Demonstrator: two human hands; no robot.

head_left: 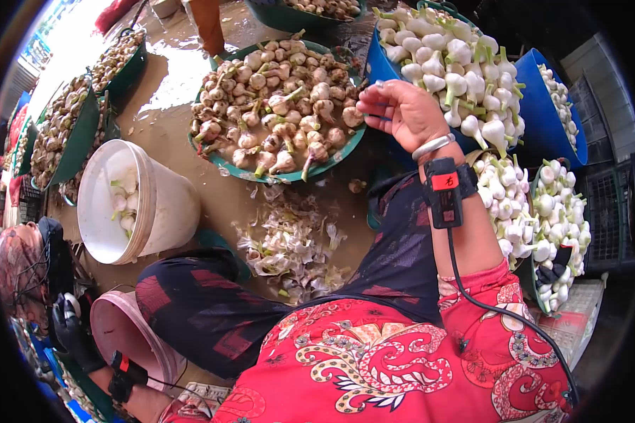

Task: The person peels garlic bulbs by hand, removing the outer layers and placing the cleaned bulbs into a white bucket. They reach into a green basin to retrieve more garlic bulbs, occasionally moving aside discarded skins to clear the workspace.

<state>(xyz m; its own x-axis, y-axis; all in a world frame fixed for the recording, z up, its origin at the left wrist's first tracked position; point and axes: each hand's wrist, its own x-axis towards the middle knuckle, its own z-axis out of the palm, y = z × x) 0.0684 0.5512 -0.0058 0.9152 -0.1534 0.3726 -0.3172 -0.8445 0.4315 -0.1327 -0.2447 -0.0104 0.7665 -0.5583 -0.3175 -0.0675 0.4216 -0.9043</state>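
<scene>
My right hand [402,116] is bare, palm partly up, with fingers loosely bent and apart; no item shows in it. It is between the green basin [317,169] of unpeeled garlic [279,106] and a blue tub [377,63] heaped with cleaned white garlic [455,70]. A bracelet and a black device with a red label are on that wrist. My left hand [74,331], in a black glove, is low at the far left beside a pink bucket [123,331]. Its fingers are bent around something small and whitish that I cannot make out.
A white bucket [166,204] with a few bulbs stands left of the basin. Peeled skins [289,240] lie on the wet floor between my knees. More garlic baskets line the left and right. Another person's covered head [21,271] is at the left edge.
</scene>
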